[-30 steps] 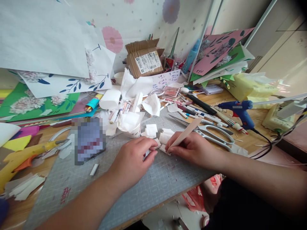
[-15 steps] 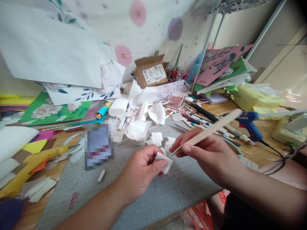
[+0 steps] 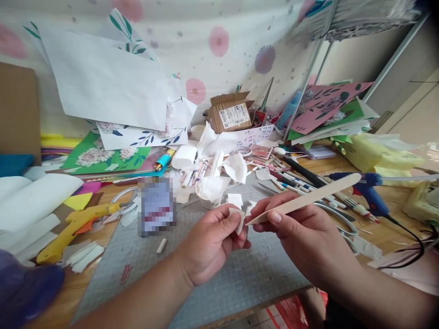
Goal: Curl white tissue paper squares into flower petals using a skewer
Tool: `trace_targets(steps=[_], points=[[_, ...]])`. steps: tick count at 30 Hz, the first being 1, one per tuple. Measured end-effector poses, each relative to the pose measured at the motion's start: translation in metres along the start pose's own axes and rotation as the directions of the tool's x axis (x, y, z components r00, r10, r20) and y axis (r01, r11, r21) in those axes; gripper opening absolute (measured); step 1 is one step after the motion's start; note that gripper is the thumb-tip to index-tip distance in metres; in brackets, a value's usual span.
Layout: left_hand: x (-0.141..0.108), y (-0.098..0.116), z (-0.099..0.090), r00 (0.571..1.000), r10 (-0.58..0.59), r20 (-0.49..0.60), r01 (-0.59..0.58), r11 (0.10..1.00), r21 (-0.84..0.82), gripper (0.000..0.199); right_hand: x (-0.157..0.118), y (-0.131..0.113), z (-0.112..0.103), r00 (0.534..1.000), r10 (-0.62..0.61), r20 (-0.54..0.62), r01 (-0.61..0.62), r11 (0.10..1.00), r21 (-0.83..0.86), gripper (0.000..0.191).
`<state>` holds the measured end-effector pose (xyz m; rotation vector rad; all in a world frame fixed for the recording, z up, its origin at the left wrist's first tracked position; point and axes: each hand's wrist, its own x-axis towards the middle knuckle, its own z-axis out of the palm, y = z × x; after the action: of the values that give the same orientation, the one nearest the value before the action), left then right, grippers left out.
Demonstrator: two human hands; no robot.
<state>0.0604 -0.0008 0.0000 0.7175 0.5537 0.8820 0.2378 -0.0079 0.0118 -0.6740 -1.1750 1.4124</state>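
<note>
Between the thumb and fingers of my left hand [image 3: 214, 240] is a small piece of white paper [image 3: 237, 220], pinched over the cutting mat [image 3: 202, 297]. My right hand [image 3: 295, 224] grips a flat wooden craft stick [image 3: 308, 198], which slants up to the right. The stick's lower, pointed end is close beside the paper; whether they touch I cannot tell. Just beyond my hands stand a paper cup [image 3: 210, 199] stuffed with white paper and several small white paper squares [image 3: 235, 199].
A yellow glue gun [image 3: 77, 224] lies to the left, a blue glue gun [image 3: 372, 192] to the right. Pens and markers [image 3: 291, 178] crowd the back near a cardboard box [image 3: 231, 114]. A pixelated item [image 3: 157, 205] and a small white roll [image 3: 162, 246] rest on the mat.
The view has shifted left, so the scene sits further right. My left hand has turned and its paper is more edge-on. The craft stick is tilted lower, its tip still near the paper.
</note>
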Motion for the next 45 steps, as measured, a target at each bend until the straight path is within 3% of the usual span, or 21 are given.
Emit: trace_targets(steps=[8,13,17,26,36,41,45], points=[[0.000,-0.001,0.000,0.998,-0.029,0.048,0.028,0.999,0.015,0.026,-0.003,-0.007,0.009,0.996,-0.079,0.049,0.080,0.996,-0.030,0.004],[0.001,-0.004,0.002,0.992,0.084,-0.099,-0.079,0.995,0.053,0.019,-0.003,-0.006,0.006,0.994,-0.079,0.075,0.082,0.996,-0.034,0.005],[0.002,-0.003,0.004,0.973,0.143,-0.183,-0.127,0.987,0.094,0.027,-0.002,-0.003,0.002,0.997,-0.036,0.075,0.038,0.999,-0.025,0.002],[0.001,0.000,0.004,0.980,0.155,-0.127,-0.129,0.972,0.195,0.015,0.000,-0.004,-0.003,0.992,-0.012,0.123,0.021,0.997,-0.072,0.004],[-0.001,0.000,0.003,0.991,0.104,-0.087,-0.075,0.956,0.284,0.017,0.000,-0.013,-0.003,0.981,-0.042,0.191,0.075,0.982,-0.173,0.004],[-0.002,0.000,0.004,0.997,0.073,-0.037,-0.057,0.943,0.328,0.019,-0.002,-0.014,-0.006,0.980,-0.105,0.166,0.156,0.929,-0.336,0.005],[-0.003,0.000,0.003,1.000,0.023,0.004,-0.023,0.944,0.329,0.014,-0.002,-0.013,-0.008,0.984,-0.103,0.147,0.150,0.919,-0.365,0.006]])
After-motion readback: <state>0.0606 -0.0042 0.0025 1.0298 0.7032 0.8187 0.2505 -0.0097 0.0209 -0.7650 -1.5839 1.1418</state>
